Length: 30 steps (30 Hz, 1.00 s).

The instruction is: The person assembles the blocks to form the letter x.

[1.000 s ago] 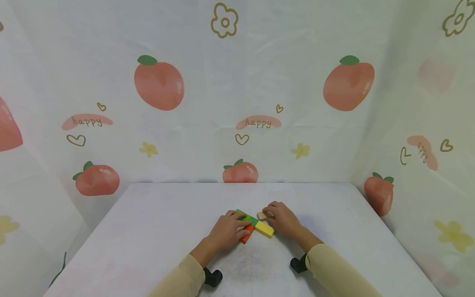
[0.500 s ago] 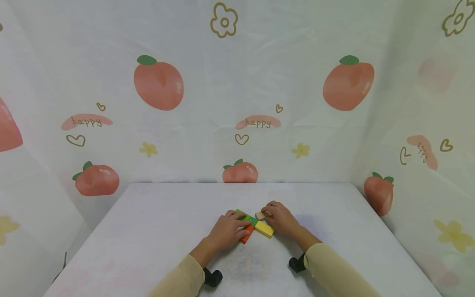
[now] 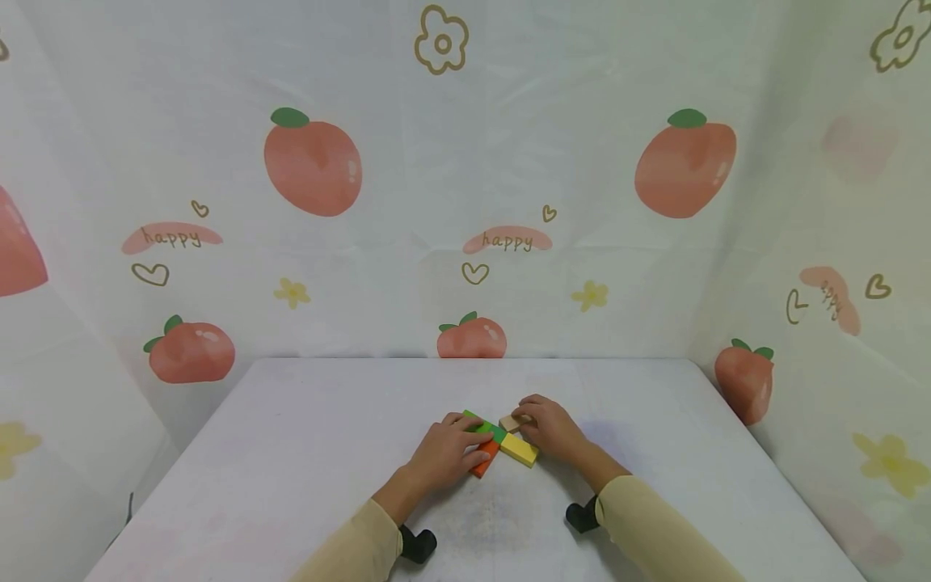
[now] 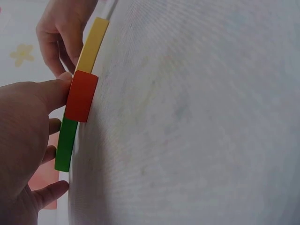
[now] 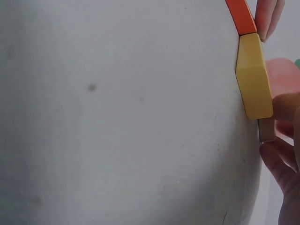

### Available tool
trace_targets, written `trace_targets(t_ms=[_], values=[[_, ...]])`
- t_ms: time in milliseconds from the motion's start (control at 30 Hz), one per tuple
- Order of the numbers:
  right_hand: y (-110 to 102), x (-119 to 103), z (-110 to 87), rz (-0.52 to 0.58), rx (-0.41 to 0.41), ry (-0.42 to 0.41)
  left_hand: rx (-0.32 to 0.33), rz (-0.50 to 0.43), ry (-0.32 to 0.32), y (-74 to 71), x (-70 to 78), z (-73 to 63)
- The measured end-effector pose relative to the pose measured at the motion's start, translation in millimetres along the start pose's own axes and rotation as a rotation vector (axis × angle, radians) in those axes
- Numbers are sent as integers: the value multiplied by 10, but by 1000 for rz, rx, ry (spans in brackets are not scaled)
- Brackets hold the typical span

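Note:
Flat on the white table, several coloured blocks meet end to side in the head view: light green (image 3: 470, 415), dark green (image 3: 498, 435), orange (image 3: 485, 459) and yellow (image 3: 520, 450). My left hand (image 3: 445, 453) rests on them from the left, its thumb at the orange block (image 4: 81, 96) and its fingers spread over the green ones, partly hiding them. A plain wooden block (image 3: 510, 423) lies behind the yellow one, close to the dark green. My right hand (image 3: 554, 430) pinches this wooden block (image 5: 266, 129) between thumb and fingers, covering its right end.
The white tabletop (image 3: 305, 453) reaches back to a fruit-print curtain (image 3: 480, 162) that also hangs along both sides. Black devices (image 3: 418, 546) stick out inward below both wrists. A thin dark cable (image 3: 129, 509) hangs by the table's left edge.
The right hand's wooden block has slid a little left, closer to the dark green block. The left hand and the coloured blocks have stayed put.

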State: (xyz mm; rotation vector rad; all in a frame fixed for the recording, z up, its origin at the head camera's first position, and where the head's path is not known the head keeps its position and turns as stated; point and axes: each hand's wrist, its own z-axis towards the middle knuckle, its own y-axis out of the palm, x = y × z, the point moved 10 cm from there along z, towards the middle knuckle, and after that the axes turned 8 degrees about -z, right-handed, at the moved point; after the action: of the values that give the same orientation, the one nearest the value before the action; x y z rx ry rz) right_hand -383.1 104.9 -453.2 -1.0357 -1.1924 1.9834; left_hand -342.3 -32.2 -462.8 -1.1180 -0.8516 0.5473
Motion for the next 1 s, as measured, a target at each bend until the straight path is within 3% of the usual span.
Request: trace_targets(t_ms=[267,1000], values=[[61,79,16,80,-65,102,-5,4,2,-8,8,0],[90,-114,27,45,-65,-29,-3,2,7,8,12,0]])
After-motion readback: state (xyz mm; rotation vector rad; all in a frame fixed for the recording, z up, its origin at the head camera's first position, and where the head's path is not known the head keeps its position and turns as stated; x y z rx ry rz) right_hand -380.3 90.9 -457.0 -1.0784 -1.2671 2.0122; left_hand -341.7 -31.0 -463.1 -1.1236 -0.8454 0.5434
